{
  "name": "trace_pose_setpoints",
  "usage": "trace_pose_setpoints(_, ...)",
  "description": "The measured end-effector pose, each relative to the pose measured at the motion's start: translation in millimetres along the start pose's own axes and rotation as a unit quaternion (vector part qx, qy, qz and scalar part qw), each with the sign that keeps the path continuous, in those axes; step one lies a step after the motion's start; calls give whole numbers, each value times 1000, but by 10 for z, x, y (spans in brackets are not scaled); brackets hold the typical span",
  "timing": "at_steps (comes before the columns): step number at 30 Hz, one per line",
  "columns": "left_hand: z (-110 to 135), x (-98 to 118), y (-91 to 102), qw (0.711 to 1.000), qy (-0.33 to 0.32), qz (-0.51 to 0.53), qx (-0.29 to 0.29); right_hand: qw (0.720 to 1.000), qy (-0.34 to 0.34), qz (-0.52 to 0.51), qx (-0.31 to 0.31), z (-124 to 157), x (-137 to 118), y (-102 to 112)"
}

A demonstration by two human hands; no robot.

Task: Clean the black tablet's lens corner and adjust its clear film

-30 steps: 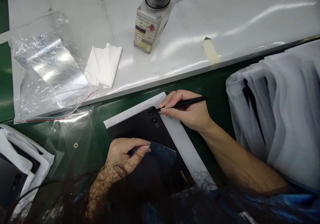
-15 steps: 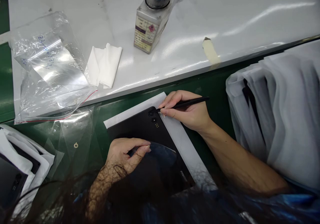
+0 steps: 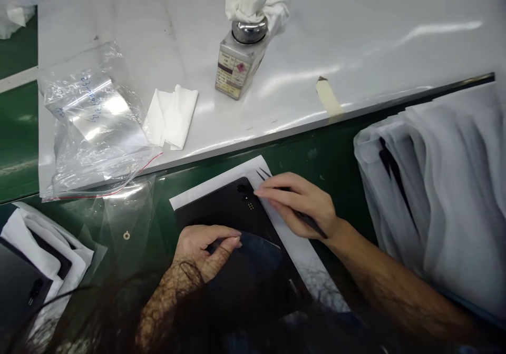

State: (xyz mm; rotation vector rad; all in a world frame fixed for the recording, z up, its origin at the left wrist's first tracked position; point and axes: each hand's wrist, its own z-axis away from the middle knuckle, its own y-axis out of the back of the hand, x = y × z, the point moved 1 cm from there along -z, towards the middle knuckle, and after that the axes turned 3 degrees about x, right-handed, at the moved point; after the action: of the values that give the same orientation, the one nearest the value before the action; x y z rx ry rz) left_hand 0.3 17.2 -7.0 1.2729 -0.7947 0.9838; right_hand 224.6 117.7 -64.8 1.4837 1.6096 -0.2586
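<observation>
A black tablet (image 3: 229, 212) lies back-up on a white sheet (image 3: 221, 181) on the green mat, its camera holes near the top right corner. My right hand (image 3: 300, 206) is closed on black tweezers (image 3: 264, 174), whose tips poke out past the fingers just above that corner. My left hand (image 3: 203, 248) pinches the edge of a dark protective film (image 3: 253, 259) that is partly lifted off the tablet's lower part. Dark hair hides the bottom of the view.
On the white table (image 3: 356, 38) stand a solvent dispenser bottle (image 3: 237, 64) topped with a cloth, a folded white wipe (image 3: 172, 117), a clear zip bag (image 3: 95, 127) and a tape strip (image 3: 326, 96). White foam sleeves (image 3: 443, 185) are stacked right; more sleeved tablets (image 3: 27, 275) lie left.
My right hand has pulled the tweezers off the camera area and turned them, so the handle now runs back under the palm. The view shifted slightly down and right.
</observation>
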Motion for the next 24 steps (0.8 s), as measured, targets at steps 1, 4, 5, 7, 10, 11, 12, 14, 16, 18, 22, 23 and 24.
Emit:
trace_pose_setpoints(1, 2, -4, -6, 1000, 1, 0, 3, 999, -29, -37, 17, 21, 3, 7)
trace_pose_setpoints(4, 6, -13, -13, 1000, 5, 5, 5, 969, -161, -170, 83, 36, 30, -3)
trace_pose_setpoints(5, 6, -14, -13, 1000, 5, 5, 3, 952, -203, -211, 91, 26, 36, -16)
trace_pose_setpoints(7, 2, -15, -8, 1000, 4, 4, -1, 923, -264, -270, 78, -12, 32, -43)
trace_pose_setpoints(10, -8, -12, 1, 1000, -1, 0, -5, 903, -279, -319, 67, -78, 9, -62)
trace_pose_setpoints(11, -12, -11, 3, 1000, -3, -2, -7, 902, -274, -326, 74, -95, 5, -62)
trace_pose_setpoints(12, -14, -10, 4, 1000, -5, -3, -10, 901, -270, -329, 83, -107, 5, -61)
trace_pose_setpoints(14, -15, -11, 3, 1000, -6, -6, -13, 903, -263, -323, 105, -120, 20, -53)
trace_pose_setpoints(16, -9, -19, 1, 1000, -4, -8, -11, 904, -258, -314, 131, -128, 51, -38)
trace_pose_setpoints(18, 0, -32, -3, 1000, -2, -7, -8, 903, -254, -302, 169, -136, 92, -12)
trace_pose_setpoints(22, 10, -64, -9, 1000, 4, 4, -9, 902, -270, -255, 219, -154, 177, 53)
trace_pose_setpoints(23, 8, -69, -9, 1000, 5, 7, -11, 903, -276, -245, 221, -157, 193, 67)
trace_pose_setpoints(24, 6, -73, -7, 1000, 5, 9, -12, 903, -282, -237, 220, -159, 205, 78)
